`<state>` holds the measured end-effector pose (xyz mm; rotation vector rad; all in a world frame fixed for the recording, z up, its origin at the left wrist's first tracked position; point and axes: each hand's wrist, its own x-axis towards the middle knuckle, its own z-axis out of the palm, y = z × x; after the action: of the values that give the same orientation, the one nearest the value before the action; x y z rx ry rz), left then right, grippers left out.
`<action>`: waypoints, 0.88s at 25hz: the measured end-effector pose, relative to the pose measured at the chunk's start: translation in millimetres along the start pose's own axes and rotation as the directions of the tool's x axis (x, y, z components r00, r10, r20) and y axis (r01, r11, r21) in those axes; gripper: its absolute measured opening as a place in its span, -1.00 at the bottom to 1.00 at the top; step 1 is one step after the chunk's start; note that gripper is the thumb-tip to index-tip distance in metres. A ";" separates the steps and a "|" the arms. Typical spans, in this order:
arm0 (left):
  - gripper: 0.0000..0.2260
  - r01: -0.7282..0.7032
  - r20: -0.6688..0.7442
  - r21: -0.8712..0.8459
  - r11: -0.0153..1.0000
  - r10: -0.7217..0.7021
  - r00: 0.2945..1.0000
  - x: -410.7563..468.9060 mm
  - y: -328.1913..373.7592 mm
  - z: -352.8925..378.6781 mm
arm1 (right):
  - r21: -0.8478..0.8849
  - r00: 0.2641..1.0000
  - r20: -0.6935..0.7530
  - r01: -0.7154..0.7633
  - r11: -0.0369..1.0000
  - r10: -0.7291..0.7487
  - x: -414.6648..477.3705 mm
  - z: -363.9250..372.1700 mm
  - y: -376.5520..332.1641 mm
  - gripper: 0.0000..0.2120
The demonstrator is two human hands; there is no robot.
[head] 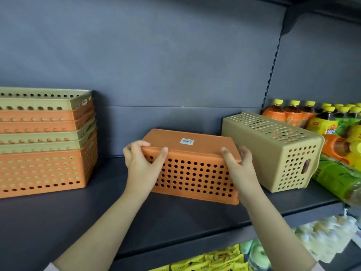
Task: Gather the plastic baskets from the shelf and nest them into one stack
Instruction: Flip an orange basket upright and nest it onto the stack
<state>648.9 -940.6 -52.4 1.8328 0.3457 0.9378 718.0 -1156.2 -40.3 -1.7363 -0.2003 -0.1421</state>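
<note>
Forearms: two bare forearms reach up from the bottom edge toward the middle of the shelf, with a trace of pale sleeve at each lower corner.
Left hand [143,163]: closed on the left end of an upturned orange perforated plastic basket [195,176], thumb across the front upper edge, fingers curled over the top.
Right hand [239,166]: closed on the right end of the same basket, thumb on the top edge, palm against the side.
Orange basket: upside down, solid bottom facing up with a small white barcode sticker [187,141] on it; tilted, its lower front rim appears to sit on the dark grey metal shelf board [58,222], between the other baskets.
Nested stack [45,141]: at the left of the shelf, orange and tan perforated baskets sit one inside another, openings up, a tan one on top and an orange one at the bottom; well apart from the held basket.
Tan basket [273,151]: a tan perforated plastic basket, apparently overturned, stands just right of the held one, near the right hand; whether they touch is unclear.
Bottles [293,114]: yellow-capped drink bottles with orange and yellow labels stand behind and right of the tan basket, and a green-labelled bottle [340,180] lies beside it.
Lower shelf: yellow snack packets [220,259] and pale wrapped goods [324,237], blurred.
</note>
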 end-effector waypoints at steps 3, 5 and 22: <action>-0.67 -0.112 -0.053 -0.054 0.992 0.110 0.993 2.1 0.3 -7.8 | -0.023 0.983 0.048 0.180 0.983 -0.179 7.2 -8.4 -0.8 -0.27; -0.68 -0.167 -0.109 -0.096 0.981 0.156 0.982 4.5 0.3 -9.0 | -0.015 0.962 0.044 0.272 0.962 -0.271 9.3 -13.7 7.2 -0.23; -0.74 -0.079 -0.226 -0.300 0.951 0.010 0.974 8.0 -2.1 -2.0 | 0.189 0.876 -0.005 0.475 0.860 -0.483 7.3 -10.0 41.7 -0.41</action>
<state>653.1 -933.5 -50.3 1.4600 0.2776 1.1641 734.2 -1172.5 -77.2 -1.4745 -0.6605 -0.4385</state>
